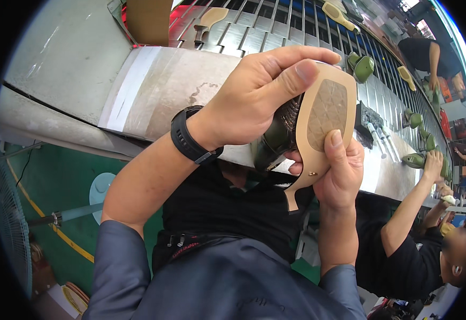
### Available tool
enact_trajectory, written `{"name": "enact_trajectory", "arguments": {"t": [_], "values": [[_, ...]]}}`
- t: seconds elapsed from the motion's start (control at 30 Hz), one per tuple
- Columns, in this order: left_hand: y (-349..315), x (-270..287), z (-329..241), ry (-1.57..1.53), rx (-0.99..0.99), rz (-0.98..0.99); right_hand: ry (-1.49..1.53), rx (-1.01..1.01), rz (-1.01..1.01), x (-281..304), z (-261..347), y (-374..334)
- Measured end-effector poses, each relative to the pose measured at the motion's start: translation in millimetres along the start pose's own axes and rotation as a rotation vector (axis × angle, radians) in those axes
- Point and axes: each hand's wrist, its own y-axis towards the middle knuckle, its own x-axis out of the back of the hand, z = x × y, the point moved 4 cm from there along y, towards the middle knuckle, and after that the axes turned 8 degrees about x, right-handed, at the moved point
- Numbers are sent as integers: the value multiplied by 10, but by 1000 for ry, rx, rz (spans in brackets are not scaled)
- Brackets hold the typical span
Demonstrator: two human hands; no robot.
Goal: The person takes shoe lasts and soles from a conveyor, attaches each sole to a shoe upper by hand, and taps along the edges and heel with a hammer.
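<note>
A beige shoe sole (305,114) is held up in front of me, its textured oval patch facing me. Behind it sits a dark green, glossy shoe form (275,136) with a sequin-like trim, partly hidden by my hands. Around the toe end, my left hand (265,93) is closed, its thumb on the sole's edge. My right hand (342,170) grips the narrower part; the thumb presses the sole's face and some fingertips show on the other side. A small metal piece (312,173) shows near the sole's narrow, bent end.
Beyond a worn bench edge (174,82) runs a roller conveyor (275,21). Beige soles (214,17) and green shoe forms (362,68) lie on it. A black box (369,120) and bottles stand on the right. A co-worker's arm (411,208) reaches in there. A fan (11,208) stands at left.
</note>
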Motion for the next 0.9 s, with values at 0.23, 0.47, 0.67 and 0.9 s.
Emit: {"name": "enact_trajectory", "arguments": {"t": [0.23, 0.47, 0.67, 0.9], "values": [[-203, -26, -118, 185, -11, 11, -86, 7, 47, -1, 6, -71], [-707, -214, -299, 205, -79, -204, -360, 19, 143, -295, 30, -453], [-955, -212, -454, 204, -27, -365, -559, 239, 294, -465, -70, -530], [-1001, -237, -651, 347, 79, -470, -670, 308, 368, -624, -86, -526]]}}
